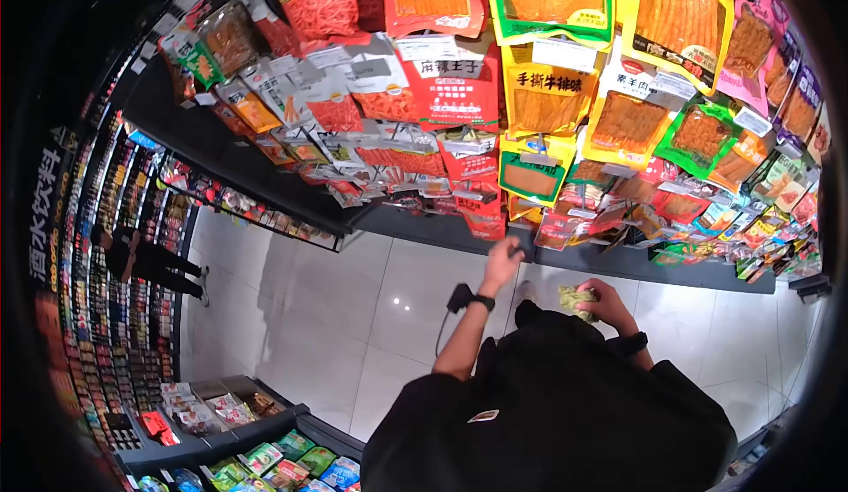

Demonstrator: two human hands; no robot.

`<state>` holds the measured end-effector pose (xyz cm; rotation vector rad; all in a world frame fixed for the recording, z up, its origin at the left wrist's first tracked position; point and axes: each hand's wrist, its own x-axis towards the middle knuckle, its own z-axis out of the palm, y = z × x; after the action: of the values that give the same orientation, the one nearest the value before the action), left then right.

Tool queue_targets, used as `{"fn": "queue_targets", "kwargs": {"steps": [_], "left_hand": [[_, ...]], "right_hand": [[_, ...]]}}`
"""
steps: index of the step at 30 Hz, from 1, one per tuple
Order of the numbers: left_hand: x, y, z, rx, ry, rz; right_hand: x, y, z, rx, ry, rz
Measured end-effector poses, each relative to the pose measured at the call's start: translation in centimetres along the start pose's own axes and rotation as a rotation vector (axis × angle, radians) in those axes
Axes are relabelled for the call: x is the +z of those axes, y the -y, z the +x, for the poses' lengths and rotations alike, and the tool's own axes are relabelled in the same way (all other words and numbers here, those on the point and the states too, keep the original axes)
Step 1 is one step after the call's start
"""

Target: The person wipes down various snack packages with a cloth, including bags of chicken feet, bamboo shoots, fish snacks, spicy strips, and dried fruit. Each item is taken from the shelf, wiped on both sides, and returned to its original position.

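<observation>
My left hand [503, 263] is raised in front of the lowest hanging packets, its fingers curled. A small dark spot shows at the fingertips, and I cannot make out what it is. A black band with a dark device [460, 298] and a cable is on that wrist. My right hand [606, 304] is closed on a crumpled yellow-green cloth [576, 301], held in front of my dark clothing. Nearest my left hand hang a red snack packet [481, 214] and a yellow packet with a green-edged window [531, 178].
Rows of hanging snack packets [548, 94] fill the rack ahead, above a dark base ledge [636, 267]. Pale tiled floor [353, 315] lies below. Far left, a person in dark clothes [141, 253] stands by drink shelves [88, 359]. Bins of bagged goods [283, 461] stand at the lower left.
</observation>
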<state>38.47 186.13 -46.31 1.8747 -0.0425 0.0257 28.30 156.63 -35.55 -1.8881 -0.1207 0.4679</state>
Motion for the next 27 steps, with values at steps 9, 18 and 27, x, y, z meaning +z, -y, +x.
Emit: {"fn": "queue_targets", "kwargs": {"steps": [9,18,27], "left_hand": [[-1.1,-5.0,18.5,-0.003,-0.045,0.003],[0.5,-4.7,20.0,-0.107,-0.311,0.626],[-1.4,-1.4,19.9,0.028,-0.027,0.259]], "right_hand": [[-3.8,-2.0,2.0,0.141,-0.255,0.121],[-2.2,-0.6,5.1,0.228,-0.397,0.236],[1.3,0.9,6.7,0.259,-0.386,0.226]]}}
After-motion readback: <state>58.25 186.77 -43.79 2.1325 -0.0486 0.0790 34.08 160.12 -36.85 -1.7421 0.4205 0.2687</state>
